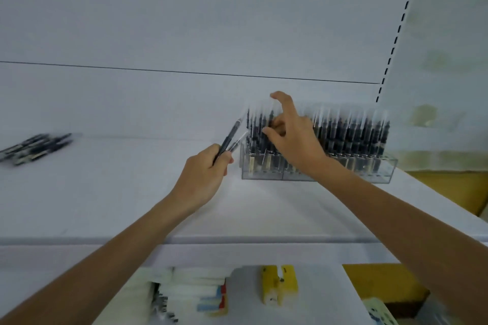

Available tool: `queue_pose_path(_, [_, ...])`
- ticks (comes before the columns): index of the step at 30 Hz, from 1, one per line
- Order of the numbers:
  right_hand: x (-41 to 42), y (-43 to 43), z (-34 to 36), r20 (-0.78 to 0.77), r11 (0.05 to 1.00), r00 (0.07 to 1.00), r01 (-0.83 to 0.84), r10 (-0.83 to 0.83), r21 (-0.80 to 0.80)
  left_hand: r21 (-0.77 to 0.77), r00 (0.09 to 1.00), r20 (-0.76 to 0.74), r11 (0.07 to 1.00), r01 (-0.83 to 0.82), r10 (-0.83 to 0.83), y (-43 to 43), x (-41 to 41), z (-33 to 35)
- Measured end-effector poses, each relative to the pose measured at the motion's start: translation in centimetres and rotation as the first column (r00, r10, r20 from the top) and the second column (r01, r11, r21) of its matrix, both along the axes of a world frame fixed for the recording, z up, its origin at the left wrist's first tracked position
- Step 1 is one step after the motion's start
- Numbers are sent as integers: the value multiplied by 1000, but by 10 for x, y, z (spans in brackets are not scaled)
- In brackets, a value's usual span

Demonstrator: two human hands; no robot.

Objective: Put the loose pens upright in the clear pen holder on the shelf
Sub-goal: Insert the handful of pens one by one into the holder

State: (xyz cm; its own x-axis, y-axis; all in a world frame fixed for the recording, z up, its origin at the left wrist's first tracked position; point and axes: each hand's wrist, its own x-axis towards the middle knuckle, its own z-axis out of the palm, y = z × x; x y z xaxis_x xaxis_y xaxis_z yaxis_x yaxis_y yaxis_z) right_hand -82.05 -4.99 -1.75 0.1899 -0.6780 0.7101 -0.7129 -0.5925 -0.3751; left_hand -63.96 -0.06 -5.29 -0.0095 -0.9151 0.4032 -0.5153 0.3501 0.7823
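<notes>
Pens [230, 137] sit pinched in left hand [203, 179], just left of pen holder [369, 166].

Two hands [203, 174] [295, 142]; one pen holder [356, 172]; two held pens [227, 140]; loose pens [34, 148] uncountable.

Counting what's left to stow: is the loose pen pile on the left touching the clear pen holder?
Apart. Head view shows wide bare shelf between the loose pens and the clear pen holder.
</notes>
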Motion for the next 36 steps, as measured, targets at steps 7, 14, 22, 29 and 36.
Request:
queue_pose_path(7, [-5, -4, 3, -97, 995, 993, 63, -71, -83, 12, 999, -35, 1000, -26, 26, 14, -11, -6])
queue_pose_path(14, [-1, -9, -7, -242, 999, 970, 39, -36, 8, 30, 997, -63, 998, -48, 50, 24, -18, -4])
queue_pose_path(22, [1, 17, -7, 262, 989, 961, -119, 93, 86, -4, 998, -36, 999, -48, 48, 28, -26, -1])
queue_pose_path(29, [2, 32, 9, 604, 835, 788, -408, 118, 369, 45, 999, 7, 998, 33, -33, 29, -44, -4])
queue_pose_path(36, [-25, 18, 30, 623, 979, 770, -202, 137, 35, 102, 998, 63, 995, -25, 19, 31, -24, -8])
